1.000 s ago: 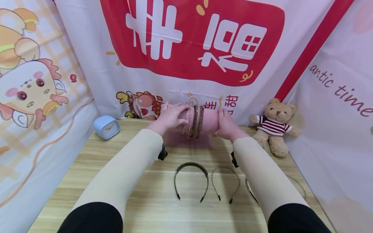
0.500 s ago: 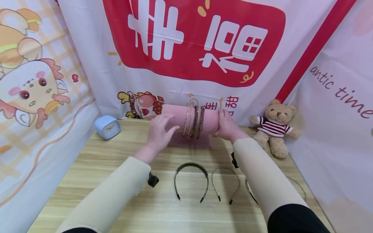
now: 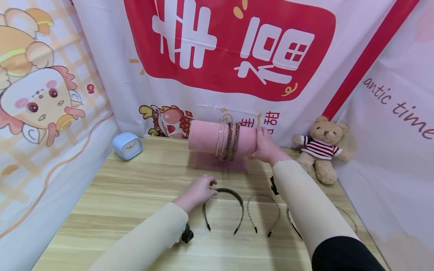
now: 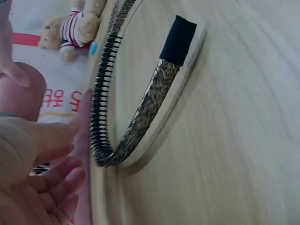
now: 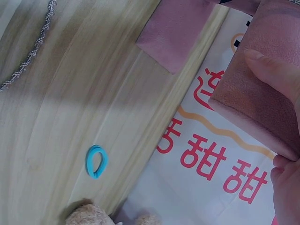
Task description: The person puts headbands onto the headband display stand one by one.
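A lane of table [image 3: 162, 160] lies between clock [image 3: 127, 145] and stand [image 3: 204, 137]; at the stand's other end, the right hand [image 3: 267, 147] bars the way, bear [image 3: 321, 147] just beyond.

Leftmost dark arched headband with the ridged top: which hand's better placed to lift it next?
The left hand, probably: it is right beside that headband, its grip apparently empty. The right hand is farther away, its grip occupied by one end of the pink fabric-covered cylinder.
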Demonstrator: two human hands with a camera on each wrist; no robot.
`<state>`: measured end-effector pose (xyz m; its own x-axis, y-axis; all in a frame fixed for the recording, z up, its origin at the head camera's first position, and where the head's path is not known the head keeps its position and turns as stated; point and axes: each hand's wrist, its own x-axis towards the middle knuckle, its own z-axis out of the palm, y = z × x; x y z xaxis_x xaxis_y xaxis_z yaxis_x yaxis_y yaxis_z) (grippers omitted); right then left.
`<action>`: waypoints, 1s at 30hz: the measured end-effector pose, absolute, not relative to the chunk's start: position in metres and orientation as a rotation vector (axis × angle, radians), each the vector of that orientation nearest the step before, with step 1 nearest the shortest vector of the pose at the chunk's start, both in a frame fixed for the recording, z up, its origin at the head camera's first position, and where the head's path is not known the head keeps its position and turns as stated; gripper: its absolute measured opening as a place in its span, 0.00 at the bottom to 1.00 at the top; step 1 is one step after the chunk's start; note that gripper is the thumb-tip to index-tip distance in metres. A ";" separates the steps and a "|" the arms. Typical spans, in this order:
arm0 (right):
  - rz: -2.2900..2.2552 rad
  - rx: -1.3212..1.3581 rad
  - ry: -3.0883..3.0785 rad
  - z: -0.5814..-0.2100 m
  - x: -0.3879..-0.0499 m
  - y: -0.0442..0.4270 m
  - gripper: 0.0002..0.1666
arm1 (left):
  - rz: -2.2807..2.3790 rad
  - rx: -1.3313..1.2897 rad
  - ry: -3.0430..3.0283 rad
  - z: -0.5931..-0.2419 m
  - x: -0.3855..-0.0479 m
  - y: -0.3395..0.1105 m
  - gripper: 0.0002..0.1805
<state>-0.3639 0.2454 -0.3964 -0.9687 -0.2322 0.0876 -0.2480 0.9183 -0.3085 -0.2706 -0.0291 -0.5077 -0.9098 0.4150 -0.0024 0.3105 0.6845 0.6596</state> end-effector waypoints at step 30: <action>0.513 0.363 -3.030 -0.396 -0.363 0.245 0.76 | 1.598 0.267 1.742 -0.488 -0.274 -0.058 0.18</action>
<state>-0.3627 0.2448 -0.3959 -0.9714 -0.2217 0.0848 -0.2372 0.9176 -0.3190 -0.2745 -0.0583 -0.4883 -0.7013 0.6057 -0.3760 -0.3225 0.2009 0.9250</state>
